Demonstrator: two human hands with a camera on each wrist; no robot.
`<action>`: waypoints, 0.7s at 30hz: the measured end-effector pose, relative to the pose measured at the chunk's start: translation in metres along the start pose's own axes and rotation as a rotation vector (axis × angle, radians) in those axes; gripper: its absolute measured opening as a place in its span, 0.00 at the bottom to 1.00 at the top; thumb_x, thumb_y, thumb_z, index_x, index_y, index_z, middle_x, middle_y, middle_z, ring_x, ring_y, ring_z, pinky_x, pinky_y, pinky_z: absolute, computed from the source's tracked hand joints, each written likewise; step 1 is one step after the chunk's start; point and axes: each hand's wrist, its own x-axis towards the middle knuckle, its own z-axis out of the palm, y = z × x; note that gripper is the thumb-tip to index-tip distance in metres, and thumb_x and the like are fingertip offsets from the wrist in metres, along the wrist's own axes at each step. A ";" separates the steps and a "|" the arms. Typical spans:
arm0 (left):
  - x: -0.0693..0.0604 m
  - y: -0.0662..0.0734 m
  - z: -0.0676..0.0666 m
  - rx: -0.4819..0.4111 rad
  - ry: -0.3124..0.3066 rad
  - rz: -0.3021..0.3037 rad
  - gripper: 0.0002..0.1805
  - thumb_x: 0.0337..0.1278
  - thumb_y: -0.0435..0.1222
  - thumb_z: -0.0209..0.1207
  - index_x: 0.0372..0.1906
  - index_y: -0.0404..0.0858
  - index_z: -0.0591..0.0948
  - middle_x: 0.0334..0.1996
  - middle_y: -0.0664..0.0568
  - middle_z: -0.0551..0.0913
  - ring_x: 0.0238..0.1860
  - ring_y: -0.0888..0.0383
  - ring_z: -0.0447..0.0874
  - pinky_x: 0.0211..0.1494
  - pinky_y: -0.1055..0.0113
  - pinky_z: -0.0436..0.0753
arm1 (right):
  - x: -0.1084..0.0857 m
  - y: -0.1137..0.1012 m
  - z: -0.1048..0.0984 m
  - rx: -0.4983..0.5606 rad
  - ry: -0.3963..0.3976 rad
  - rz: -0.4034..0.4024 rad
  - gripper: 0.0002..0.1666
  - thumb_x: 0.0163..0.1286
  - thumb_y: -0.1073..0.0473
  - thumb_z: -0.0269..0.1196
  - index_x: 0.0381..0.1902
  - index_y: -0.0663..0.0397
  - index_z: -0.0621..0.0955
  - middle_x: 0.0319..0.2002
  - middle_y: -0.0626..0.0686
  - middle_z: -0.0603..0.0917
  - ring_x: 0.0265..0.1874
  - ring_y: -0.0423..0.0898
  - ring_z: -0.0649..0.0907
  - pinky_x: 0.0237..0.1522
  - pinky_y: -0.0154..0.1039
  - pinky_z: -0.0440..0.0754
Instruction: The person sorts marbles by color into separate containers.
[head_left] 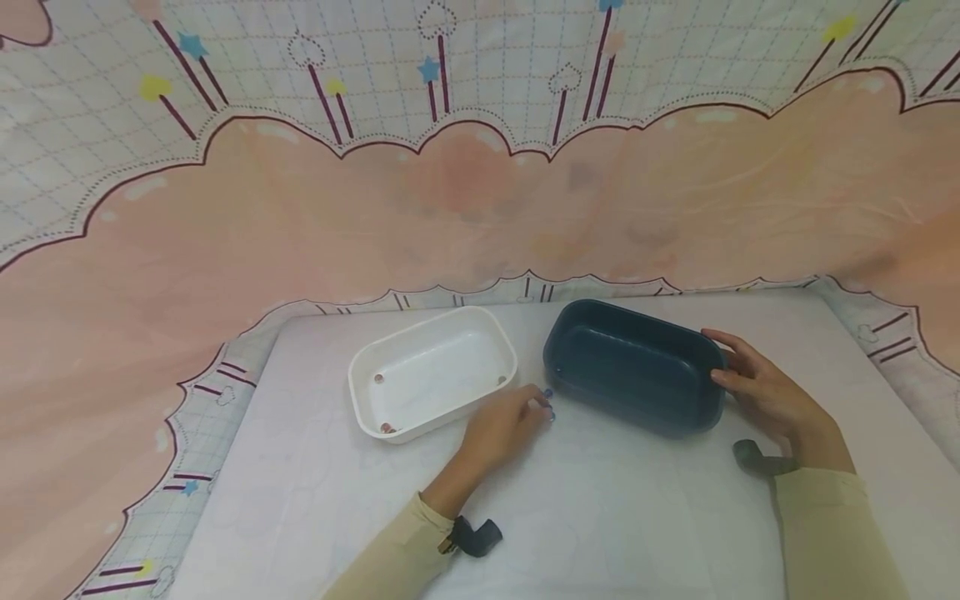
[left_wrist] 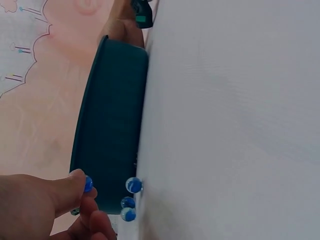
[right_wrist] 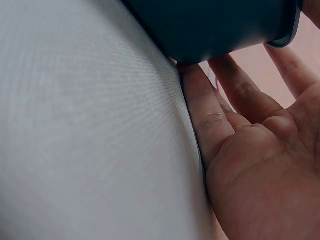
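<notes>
My left hand (head_left: 506, 425) is between the two containers and pinches a blue glass marble (left_wrist: 88, 184) between thumb and fingers. Beside the left end of a dark blue oblong plastic container (head_left: 633, 362), several more blue-and-clear marbles (left_wrist: 133, 185) lie on the white cloth. A small marble (head_left: 558, 369) shows inside that container's left end. At the opposite end, my right hand (head_left: 776, 396) grips the container, thumb over the rim and other fingers along the outer wall. In the right wrist view, fingers (right_wrist: 205, 107) touch the container's lower side.
A white oblong container (head_left: 358, 392) stands to the left, with several small brownish marbles (head_left: 378, 378) along its inner edges. White cloth (head_left: 600, 517) covers the table. Behind it hangs a patterned pink curtain (head_left: 465, 217). Dark camera mounts (head_left: 476, 537) sit on both wrists.
</notes>
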 end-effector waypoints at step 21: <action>0.022 0.018 -0.011 -0.166 0.070 0.022 0.14 0.77 0.49 0.53 0.55 0.49 0.81 0.30 0.57 0.83 0.27 0.63 0.76 0.26 0.72 0.75 | 0.001 0.003 -0.002 0.031 -0.020 -0.029 0.41 0.78 0.70 0.52 0.82 0.43 0.53 0.65 0.38 0.71 0.62 0.30 0.76 0.56 0.19 0.70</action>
